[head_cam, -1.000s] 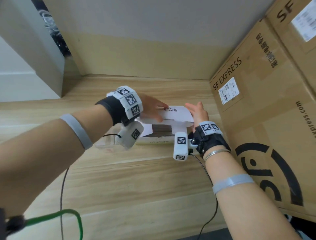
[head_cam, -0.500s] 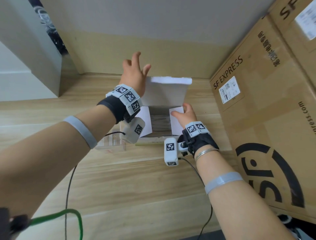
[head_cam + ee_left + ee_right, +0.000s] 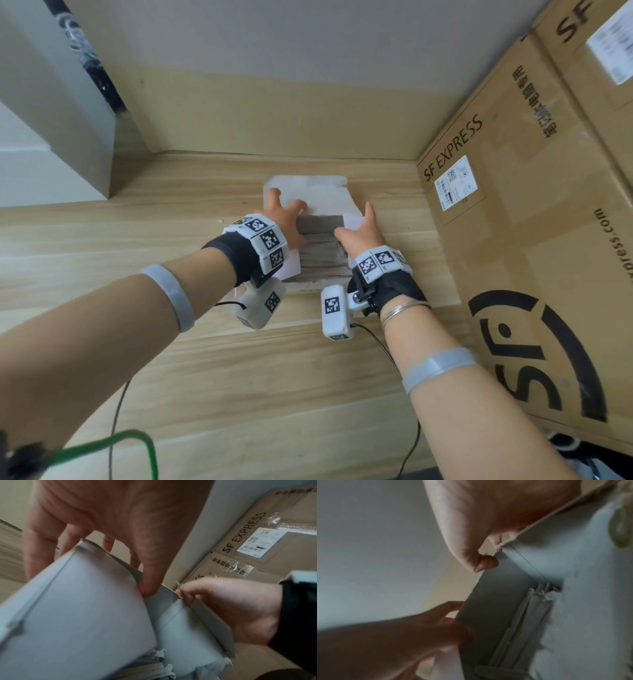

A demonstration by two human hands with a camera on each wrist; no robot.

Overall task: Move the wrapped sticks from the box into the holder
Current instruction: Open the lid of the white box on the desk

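Observation:
A white cardboard box (image 3: 308, 195) lies on the wooden table with its lid folded back flat. Several paper-wrapped sticks (image 3: 320, 250) lie side by side inside it, also visible in the wrist views (image 3: 150, 669) (image 3: 522, 615). My left hand (image 3: 286, 214) presses on the lid and left flap with spread fingers, its thumb (image 3: 147, 588) at the box's inner corner. My right hand (image 3: 356, 226) pinches the right side flap (image 3: 352, 219) between thumb and fingers and holds it outward. The clear holder (image 3: 236, 296) stands left of the box, mostly hidden under my left wrist.
Large SF Express cartons (image 3: 513, 240) wall off the right side close to the box. A beige wall runs behind, and a grey cabinet (image 3: 51, 120) stands at the far left. A green cable (image 3: 113, 442) and black wires trail over the near table.
The lid went from nearly closed to upright to flat on the table behind the box. My left hand followed it down; my right hand moved onto the right flap.

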